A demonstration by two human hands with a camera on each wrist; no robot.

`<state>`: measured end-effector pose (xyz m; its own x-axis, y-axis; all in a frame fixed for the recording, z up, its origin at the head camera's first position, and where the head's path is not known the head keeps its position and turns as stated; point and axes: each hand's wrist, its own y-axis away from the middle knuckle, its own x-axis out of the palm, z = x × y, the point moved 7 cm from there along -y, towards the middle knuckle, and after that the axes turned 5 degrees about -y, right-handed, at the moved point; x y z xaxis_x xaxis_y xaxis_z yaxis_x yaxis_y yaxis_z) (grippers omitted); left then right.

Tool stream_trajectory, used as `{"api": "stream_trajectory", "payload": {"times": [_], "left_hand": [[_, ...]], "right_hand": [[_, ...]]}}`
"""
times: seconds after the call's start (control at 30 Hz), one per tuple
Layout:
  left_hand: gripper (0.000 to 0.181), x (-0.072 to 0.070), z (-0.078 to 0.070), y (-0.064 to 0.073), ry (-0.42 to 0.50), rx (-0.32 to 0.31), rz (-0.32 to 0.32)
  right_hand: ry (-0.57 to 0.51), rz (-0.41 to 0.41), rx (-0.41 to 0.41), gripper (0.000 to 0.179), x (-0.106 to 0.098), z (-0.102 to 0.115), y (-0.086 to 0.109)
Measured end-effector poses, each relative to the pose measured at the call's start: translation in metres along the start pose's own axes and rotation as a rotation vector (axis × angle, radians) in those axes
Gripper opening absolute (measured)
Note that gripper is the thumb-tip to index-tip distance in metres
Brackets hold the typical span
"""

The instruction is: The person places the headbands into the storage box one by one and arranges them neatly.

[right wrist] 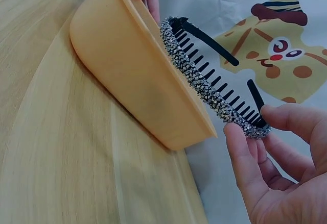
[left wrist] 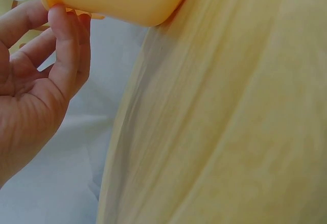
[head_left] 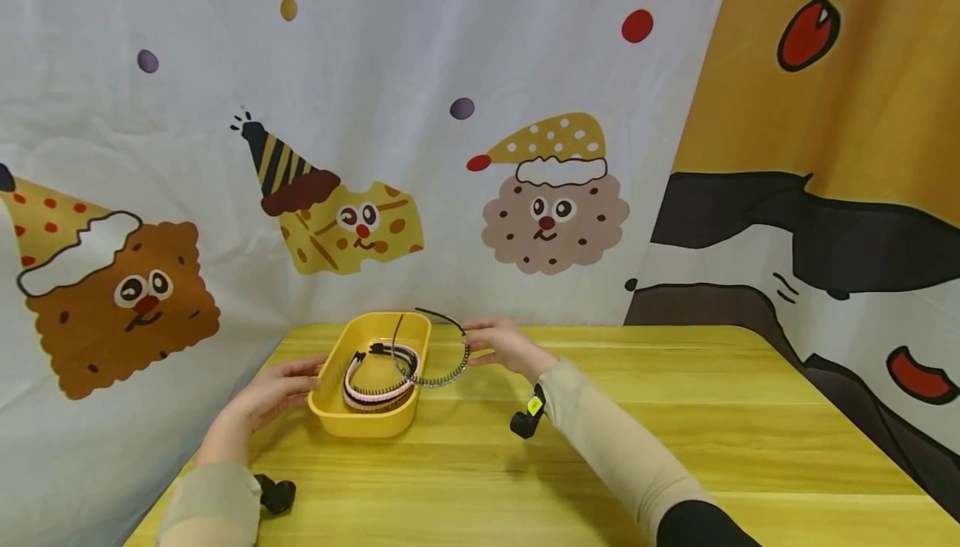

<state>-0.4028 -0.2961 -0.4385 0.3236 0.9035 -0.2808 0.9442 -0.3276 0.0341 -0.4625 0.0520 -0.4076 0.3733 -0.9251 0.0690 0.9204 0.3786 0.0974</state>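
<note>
A black toothed headband covered in silver sparkles is pinched near one end between the thumb and fingers of my right hand. It hangs over the right rim of a yellow plastic basket. Inside the basket lie several more headbands, among them a pink one and a brown one, partly overlapping. On the basket's left side, my left hand grips the rim; the left wrist view shows the thumb against the rim's underside.
The basket stands on a yellow wood-grain table, near its back left. Behind the table hangs a white curtain printed with cartoon snacks. A wrist camera sits on the right wrist, another camera on the left.
</note>
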Motion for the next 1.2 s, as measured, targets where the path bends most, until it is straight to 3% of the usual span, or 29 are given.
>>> {"api": "stream_trajectory", "payload": {"times": [0.5, 1.2], "left_hand": [[0.062, -0.002, 0.002, -0.001, -0.002, 0.000, 0.003], [0.061, -0.001, 0.003, -0.002, 0.015, -0.001, -0.011]], "right_hand": [[-0.025, 0.001, -0.006, 0.044, 0.024, 0.008, -0.014], [-0.061, -0.007, -0.009, 0.044, 0.045, 0.017, -0.018]]}}
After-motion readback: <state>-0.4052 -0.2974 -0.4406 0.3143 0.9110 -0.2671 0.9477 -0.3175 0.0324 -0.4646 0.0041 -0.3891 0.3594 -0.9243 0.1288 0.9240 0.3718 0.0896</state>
